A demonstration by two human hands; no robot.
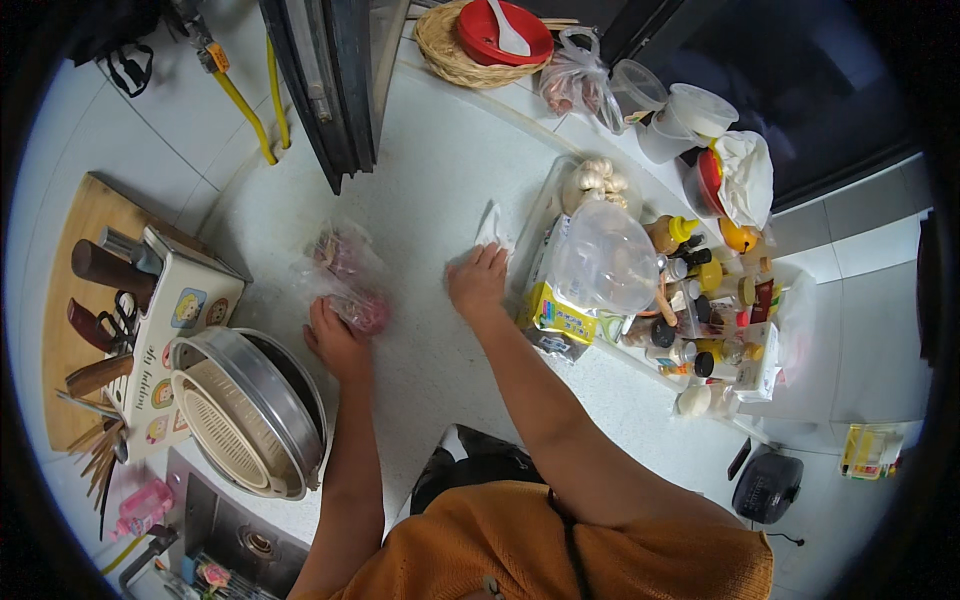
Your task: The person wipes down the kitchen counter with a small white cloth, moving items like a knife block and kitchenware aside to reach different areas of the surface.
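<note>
Orange-brown knit clothing fills the lower edge, and from it both forearms reach over the pale counter. The right hand lies palm down, fingers slightly apart, on a white cloth or tissue that shows just beyond the fingertips; whether the fingers pinch it or only press it, I cannot tell. The left hand has its fingers against the near edge of a clear plastic bag with reddish-purple contents, which lies on the counter left of the white piece; whether it grips the film I cannot tell either.

For good control, the white piece is probably best kept flat under all the fingers, with light, even pressure, so that it neither bunches nor slips ahead of them. Its right side calls for care: a box with a yellow label stands near, a clear plastic tub right next to it. The loose bag could slide or snag, so a gentle touch suits it, with the left forearm clear of the stacked pans beside it.
</note>
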